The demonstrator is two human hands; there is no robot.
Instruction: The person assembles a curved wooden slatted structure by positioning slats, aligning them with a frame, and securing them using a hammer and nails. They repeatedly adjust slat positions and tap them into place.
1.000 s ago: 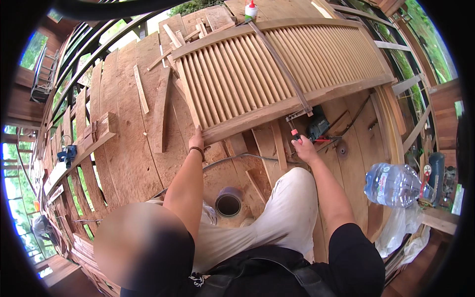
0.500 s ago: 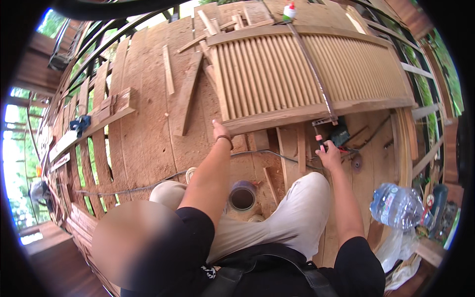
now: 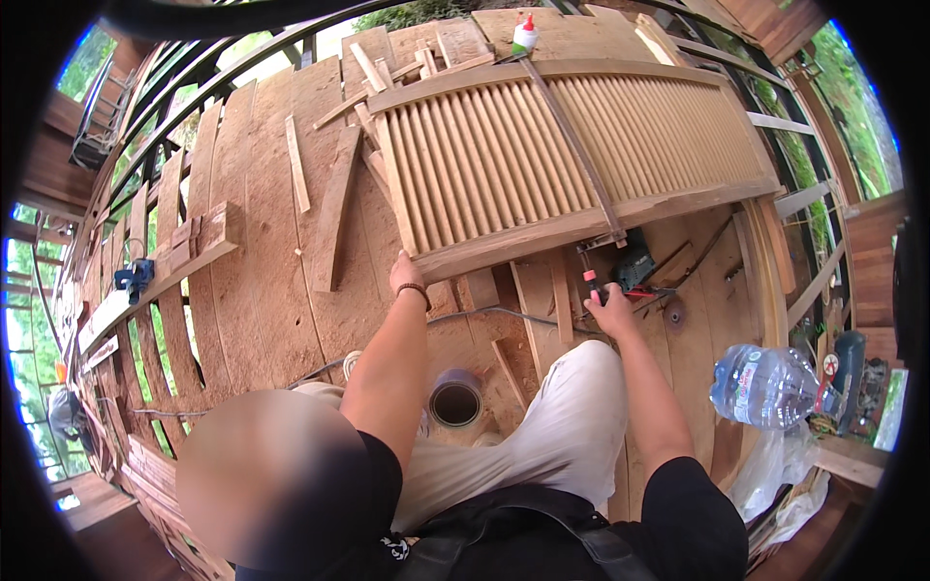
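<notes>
A slatted wooden panel (image 3: 475, 174), like a louvered shutter in a timber frame, lies raised off the floorboards in front of me. My left hand (image 3: 407, 273) grips its near left corner. Across the panel runs a long metal bar clamp (image 3: 572, 145), from the far rail to the near one. My right hand (image 3: 610, 312) is closed round the clamp's black and pink handle (image 3: 593, 286), just below the near rail. Part of that handle is hidden by my fingers. On the far rail, by the clamp's end, stands a white glue bottle with a red tip (image 3: 525, 37).
Under the panel's near right side lies a dark green power tool (image 3: 635, 263) with a cable. A round tin (image 3: 455, 399) stands between my legs. Loose wood strips (image 3: 337, 208) lie left of the panel. A large clear plastic bottle (image 3: 765, 387) is at my right.
The whole view has shifted, so the panel appears slightly farther left and lower. Both hands keep their holds on the panel corner and the clamp handle.
</notes>
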